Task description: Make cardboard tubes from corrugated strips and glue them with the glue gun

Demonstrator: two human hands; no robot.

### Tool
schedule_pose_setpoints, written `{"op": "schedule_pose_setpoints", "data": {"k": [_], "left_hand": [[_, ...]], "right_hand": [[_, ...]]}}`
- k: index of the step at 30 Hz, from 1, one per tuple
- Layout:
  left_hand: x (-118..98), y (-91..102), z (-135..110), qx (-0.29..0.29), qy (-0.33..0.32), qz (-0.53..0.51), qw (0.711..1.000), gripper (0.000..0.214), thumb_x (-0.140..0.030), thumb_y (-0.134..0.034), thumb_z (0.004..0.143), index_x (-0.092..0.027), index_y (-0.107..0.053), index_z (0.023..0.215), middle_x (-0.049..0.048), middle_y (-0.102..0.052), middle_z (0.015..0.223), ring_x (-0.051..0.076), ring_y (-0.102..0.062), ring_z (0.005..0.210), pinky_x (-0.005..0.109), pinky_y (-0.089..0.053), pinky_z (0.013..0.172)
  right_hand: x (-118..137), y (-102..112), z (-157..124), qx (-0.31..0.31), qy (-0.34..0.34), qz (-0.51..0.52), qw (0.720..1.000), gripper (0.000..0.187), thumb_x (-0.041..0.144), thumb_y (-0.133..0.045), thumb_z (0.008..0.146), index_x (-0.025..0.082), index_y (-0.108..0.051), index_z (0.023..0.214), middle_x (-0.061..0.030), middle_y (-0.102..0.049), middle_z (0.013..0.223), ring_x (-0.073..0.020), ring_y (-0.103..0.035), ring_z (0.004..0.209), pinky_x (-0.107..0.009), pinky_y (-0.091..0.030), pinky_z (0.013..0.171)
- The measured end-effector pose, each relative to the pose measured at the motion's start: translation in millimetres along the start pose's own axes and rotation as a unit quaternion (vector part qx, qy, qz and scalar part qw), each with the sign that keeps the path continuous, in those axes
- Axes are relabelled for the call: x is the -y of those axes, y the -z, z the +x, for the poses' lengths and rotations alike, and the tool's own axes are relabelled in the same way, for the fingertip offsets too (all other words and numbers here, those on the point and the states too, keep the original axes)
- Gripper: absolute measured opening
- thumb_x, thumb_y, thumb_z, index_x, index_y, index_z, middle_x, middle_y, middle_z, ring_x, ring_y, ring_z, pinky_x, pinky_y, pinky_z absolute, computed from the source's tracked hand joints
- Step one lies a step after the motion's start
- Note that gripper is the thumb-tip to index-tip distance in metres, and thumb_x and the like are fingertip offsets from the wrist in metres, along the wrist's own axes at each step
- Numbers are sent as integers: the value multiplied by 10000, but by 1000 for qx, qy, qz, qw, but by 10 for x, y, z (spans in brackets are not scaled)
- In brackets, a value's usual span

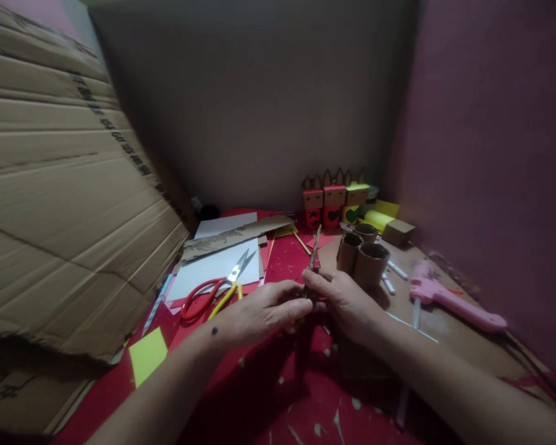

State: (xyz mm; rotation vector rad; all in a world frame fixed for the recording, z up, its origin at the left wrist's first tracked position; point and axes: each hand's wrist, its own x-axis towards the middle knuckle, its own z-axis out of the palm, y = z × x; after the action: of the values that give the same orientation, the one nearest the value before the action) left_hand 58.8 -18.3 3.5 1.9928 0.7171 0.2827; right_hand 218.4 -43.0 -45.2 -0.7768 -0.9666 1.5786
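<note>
Both my hands meet over the red tabletop at the middle of the view. A thin brown strip of cardboard (314, 250), seen nearly edge-on, stands up from between them. My right hand (338, 298) pinches it with thumb and fingers. From the other side my left hand (280, 306) closes on its lower end, and the fingertips are partly hidden. Just left of my left hand lies a pair of scissors (234, 275) with red and yellow handles, blades apart. Beyond my right hand stand several brown cardboard tubes (372, 262).
Red and yellow decorated cardboard figures (333, 201) stand at the back. A pink glue gun (454, 303) lies at right on a brown board. White paper (197, 275), a torn cardboard piece (231, 238) and a yellow sheet (148, 355) lie left. A large cardboard panel (65, 185) leans far left.
</note>
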Motion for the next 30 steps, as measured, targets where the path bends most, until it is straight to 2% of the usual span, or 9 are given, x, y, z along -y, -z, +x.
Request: {"op": "schedule_pose_setpoints", "data": {"k": [5, 9, 13, 18, 23, 30], "left_hand": [[51, -5, 130, 10, 14, -22, 1000, 285, -400, -387, 889, -169, -551, 906, 17, -589, 787, 141, -589, 678, 296, -464, 681], [132, -96, 165, -20, 45, -71, 996, 302, -418, -362, 890, -156, -507, 928, 20, -579, 815, 138, -587, 650, 307, -454, 702], [206, -178, 166, -47, 56, -118, 990, 355, -462, -323, 889, -154, -496, 860, 16, -558, 765, 142, -571, 630, 307, -447, 678], [235, -116, 134, -20, 55, -146, 988, 381, -476, -325, 879, -137, -497, 854, 42, -570, 761, 141, -560, 589, 315, -458, 635], [242, -38, 84, 18, 66, -124, 990, 315, -425, -440, 852, -144, -522, 967, 37, -601, 833, 132, -585, 611, 295, -451, 657], [270, -47, 70, 22, 77, -165, 983, 298, -398, -448, 858, -150, -539, 997, 37, -614, 824, 139, -608, 641, 282, -447, 659]], "right_hand": [[3, 60, 64, -26, 17, -15, 999, 296, 420, -628, 759, 156, -511, 825, 15, -578, 611, -115, -578, 508, -251, -489, 524], [-48, 109, 101, -48, 14, -35, 998, 306, 443, -613, 760, 185, -487, 868, 29, -573, 600, -114, -570, 488, -243, -487, 494], [-93, 137, 117, -72, -1, -67, 995, 333, 455, -599, 768, 204, -493, 960, 30, -572, 604, -108, -567, 491, -221, -476, 474], [-95, 106, 110, -67, -20, -66, 995, 442, 430, -569, 803, 235, -421, 1170, 17, -592, 626, -117, -580, 514, -236, -491, 492], [-117, 105, 100, -63, -18, -54, 996, 478, 401, -586, 802, 228, -411, 1212, 9, -601, 649, -105, -585, 521, -221, -495, 498], [-136, 125, 107, -67, -24, -43, 997, 520, 392, -606, 791, 205, -408, 1233, 20, -585, 627, -91, -558, 496, -197, -480, 471]]}}
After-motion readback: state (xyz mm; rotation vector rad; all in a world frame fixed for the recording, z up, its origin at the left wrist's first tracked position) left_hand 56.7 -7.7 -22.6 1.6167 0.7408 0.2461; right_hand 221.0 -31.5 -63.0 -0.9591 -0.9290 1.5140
